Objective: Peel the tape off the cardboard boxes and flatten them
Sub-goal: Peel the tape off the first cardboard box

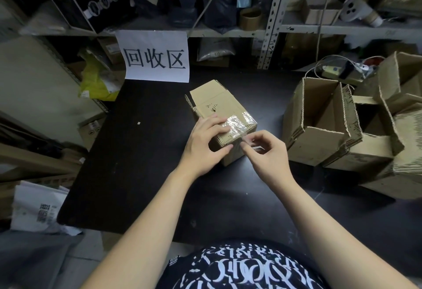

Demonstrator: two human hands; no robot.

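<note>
A small brown cardboard box (217, 103) lies on the black table (141, 163), its far flaps open. Clear shiny tape (239, 121) wraps its near end. My left hand (205, 144) grips that near end, fingers curled over the top and thumb against the front face. My right hand (267, 151) is just right of the box's near corner, its thumb and forefinger pinching a loose end of the clear tape that runs off the corner.
A pile of opened cardboard boxes (338, 129) crowds the table's right side. A white paper sign (157, 57) hangs at the table's back edge under metal shelves (271, 28). Bags and flattened cardboard (34, 158) lie left of the table.
</note>
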